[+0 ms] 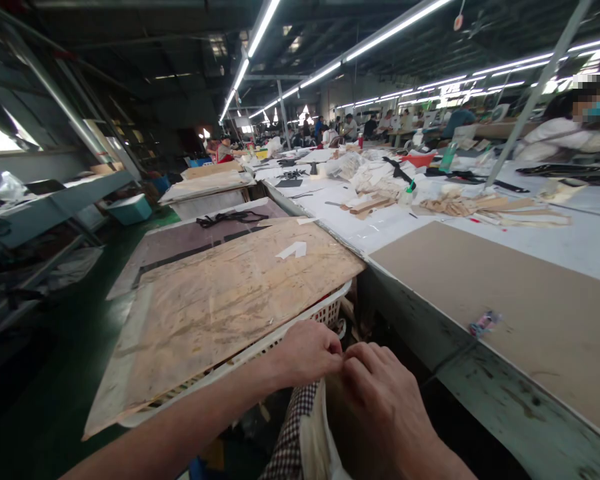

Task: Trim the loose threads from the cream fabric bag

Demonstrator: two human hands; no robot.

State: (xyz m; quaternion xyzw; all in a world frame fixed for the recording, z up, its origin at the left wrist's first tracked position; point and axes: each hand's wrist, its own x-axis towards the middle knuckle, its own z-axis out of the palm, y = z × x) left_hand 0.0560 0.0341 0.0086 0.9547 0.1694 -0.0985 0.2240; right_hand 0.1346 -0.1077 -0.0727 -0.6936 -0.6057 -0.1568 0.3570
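Note:
My left hand (307, 353) is closed, with thumb and fingers pressed together, at the lower middle of the head view. Just to its right, nearly touching it, my right hand (380, 380) is also closed with its fingers curled. Whatever lies between the fingertips is hidden or too small to name. Below the hands hang a checked cloth (297, 417) and a pale cloth edge (317, 433). A white plastic basket (325, 310) stands behind my left hand, partly under a stained board (220, 287).
On the right, a long white table (355, 227) carries a brown sheet (505, 307), a small pink-and-blue item (484, 323), cloth scraps (460, 203) and a green bottle (448, 159). Its metal edge runs beside my right hand. A person in white sleeves (550, 137) is at the far right.

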